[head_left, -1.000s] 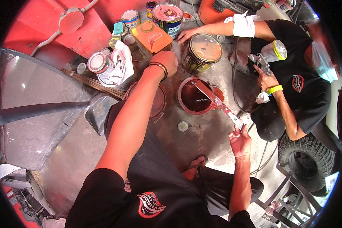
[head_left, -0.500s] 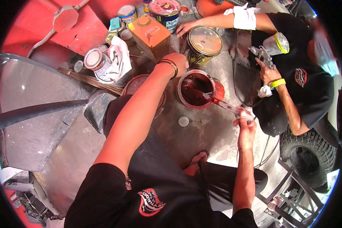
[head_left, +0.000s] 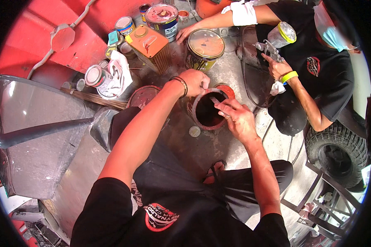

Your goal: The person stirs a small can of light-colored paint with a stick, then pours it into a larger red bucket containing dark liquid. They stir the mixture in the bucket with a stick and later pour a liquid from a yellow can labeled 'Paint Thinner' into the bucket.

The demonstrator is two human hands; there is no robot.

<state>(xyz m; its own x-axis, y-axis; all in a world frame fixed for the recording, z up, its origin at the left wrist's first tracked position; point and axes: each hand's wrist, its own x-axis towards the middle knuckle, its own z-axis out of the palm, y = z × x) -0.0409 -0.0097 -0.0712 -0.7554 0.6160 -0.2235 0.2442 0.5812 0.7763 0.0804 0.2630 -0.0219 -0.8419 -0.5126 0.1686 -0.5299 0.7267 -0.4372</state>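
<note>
My left hand [head_left: 196, 84] is closed at the back rim of an open can of dark red paint [head_left: 206, 115], apparently gripping that rim. My right hand [head_left: 237, 117] grips a flat stir stick [head_left: 215, 100], angled down into the paint; much of the stick is hidden by the hand. A red round piece [head_left: 224, 88] lies behind the can, and another red container [head_left: 140, 99] is to its left, partly behind my left arm. A small round cap [head_left: 194, 131] lies on the floor in front of the can.
Several cans, an orange-topped tin [head_left: 146, 43] and a closed large can [head_left: 205, 45] stand behind. A co-worker [head_left: 325, 82] on the right holds a spray gun [head_left: 268, 51]. A grey panel [head_left: 37, 144] lies left; a tyre [head_left: 334, 156] and metal frame are right.
My left hand has moved right to the can's rim. My right hand has moved up and left, bringing the stir stick steeply down into the paint.
</note>
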